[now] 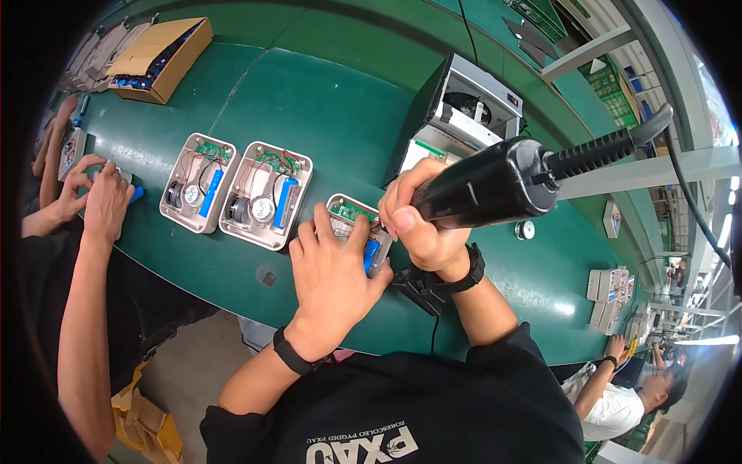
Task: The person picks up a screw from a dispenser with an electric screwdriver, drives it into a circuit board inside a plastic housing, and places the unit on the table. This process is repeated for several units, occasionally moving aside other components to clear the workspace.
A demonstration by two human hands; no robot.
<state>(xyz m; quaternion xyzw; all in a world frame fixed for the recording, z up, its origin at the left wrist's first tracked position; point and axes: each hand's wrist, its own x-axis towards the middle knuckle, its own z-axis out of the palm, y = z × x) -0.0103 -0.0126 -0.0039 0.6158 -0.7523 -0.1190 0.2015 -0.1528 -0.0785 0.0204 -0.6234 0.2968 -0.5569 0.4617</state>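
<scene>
Right hand [421,224] wrapped tight around the black electric screwdriver [495,182], barrel slanting up and away to the right, tip hidden behind the fingers. Just left of that grip, left hand [334,267] pressed flat with fingers spread on an open beige device casing [349,210], green circuit board showing above the fingertips, blue part at the thumb. Further left of the flat hand, two more open casings [232,189] side by side on the green conveyor belt [340,116]; grey machine [464,116] behind the screwdriver grip.

open brown cardboard box [158,58] with blue parts inside, far left on the green worktop [325,116], flattened yellow-brown cardboard pieces [147,421] down on the floor at lower left
</scene>
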